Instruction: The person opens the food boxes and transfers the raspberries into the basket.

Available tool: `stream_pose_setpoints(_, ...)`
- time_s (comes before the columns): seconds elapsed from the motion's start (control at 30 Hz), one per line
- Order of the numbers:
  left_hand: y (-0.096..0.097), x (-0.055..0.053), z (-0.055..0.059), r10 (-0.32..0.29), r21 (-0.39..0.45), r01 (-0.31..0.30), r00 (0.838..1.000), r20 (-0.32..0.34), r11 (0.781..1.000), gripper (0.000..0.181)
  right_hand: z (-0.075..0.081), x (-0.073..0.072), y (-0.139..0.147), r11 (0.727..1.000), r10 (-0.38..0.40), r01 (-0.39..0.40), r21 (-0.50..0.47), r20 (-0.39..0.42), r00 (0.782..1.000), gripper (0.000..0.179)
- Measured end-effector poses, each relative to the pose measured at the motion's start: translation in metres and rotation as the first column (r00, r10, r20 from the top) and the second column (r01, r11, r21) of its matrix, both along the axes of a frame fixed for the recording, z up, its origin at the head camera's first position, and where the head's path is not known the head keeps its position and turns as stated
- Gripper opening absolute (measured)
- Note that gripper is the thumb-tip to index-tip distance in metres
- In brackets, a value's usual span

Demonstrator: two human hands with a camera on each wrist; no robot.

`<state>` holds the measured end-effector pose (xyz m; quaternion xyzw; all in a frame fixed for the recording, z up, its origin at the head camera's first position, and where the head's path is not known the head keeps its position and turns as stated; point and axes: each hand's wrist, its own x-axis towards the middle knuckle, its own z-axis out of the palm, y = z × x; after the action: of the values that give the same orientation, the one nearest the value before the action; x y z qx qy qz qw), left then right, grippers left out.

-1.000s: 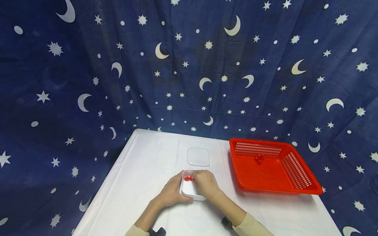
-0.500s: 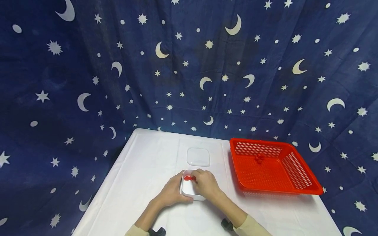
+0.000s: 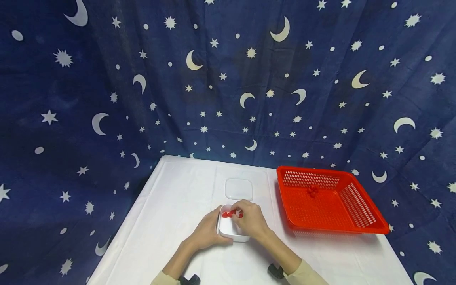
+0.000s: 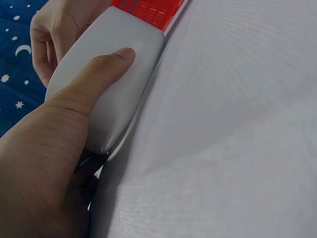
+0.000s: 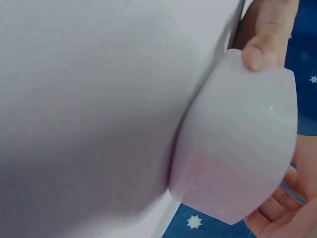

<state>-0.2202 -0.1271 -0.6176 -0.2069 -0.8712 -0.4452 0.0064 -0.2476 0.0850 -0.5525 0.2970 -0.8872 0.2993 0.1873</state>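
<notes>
A small white square container (image 3: 231,238) stands on the table with several small red pieces (image 3: 227,214) along its far inner side. My left hand (image 3: 206,233) grips it from the left, thumb on the near wall (image 4: 119,64) and fingers round the far left side. Above the container's right part is my right hand (image 3: 250,219), its thumb and fingertips pinching a small red piece (image 3: 240,214). In the right wrist view the container's wall (image 5: 237,124) hides the fingertips of the right hand (image 5: 292,213).
A clear square lid (image 3: 238,189) lies on the white tablecloth (image 3: 185,190) just beyond the container. To the right stands a red perforated basket (image 3: 310,221) with several red pieces (image 3: 313,190) inside. Behind hangs a dark blue curtain (image 3: 221,99) with moons and stars.
My right hand has risen slightly and shifted a little right, now with a red piece between its fingertips. More red pieces show in the container. The left hand has stayed put.
</notes>
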Motion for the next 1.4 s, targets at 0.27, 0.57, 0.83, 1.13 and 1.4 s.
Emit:
stream_pose_setpoints(0.27, 0.0, -0.001, 0.001, 0.0, -0.004, -0.001, 1.0, -0.017, 1.0, 0.121, 0.01, -0.005, 0.005, 0.992, 0.009, -0.004, -0.122, 0.041, 0.999, 0.024)
stream_pose_setpoints(0.57, 0.0, 0.002, 0.0, 0.017, -0.002, -0.017, 0.999, 0.028, 1.0, 0.128, 0.027, -0.018, 0.01, 0.987, -0.047, 0.039, -0.158, -0.045, 0.998, 0.019)
stream_pose_setpoints(0.83, 0.0, 0.002, 0.002, 0.016, -0.002, -0.016, 0.999, 0.027, 1.0, 0.131, 0.05, -0.03, 0.019, 0.967, -0.179, 0.166, -0.191, -0.054, 0.982, 0.016)
stream_pose_setpoints(1.13, 0.0, 0.001, 0.001, 0.02, 0.013, -0.021, 0.999, 0.051, 1.0, 0.13, 0.071, -0.048, 0.035, 0.932, -0.227, 0.193, -0.307, -0.076, 0.971, 0.014)
stream_pose_setpoints(1.4, 0.0, 0.003, 0.002, 0.025, 0.007, -0.025, 0.998, 0.053, 1.0, 0.131, 0.089, -0.067, 0.061, 0.893, -0.294, 0.232, -0.386, -0.109, 0.949, 0.016)
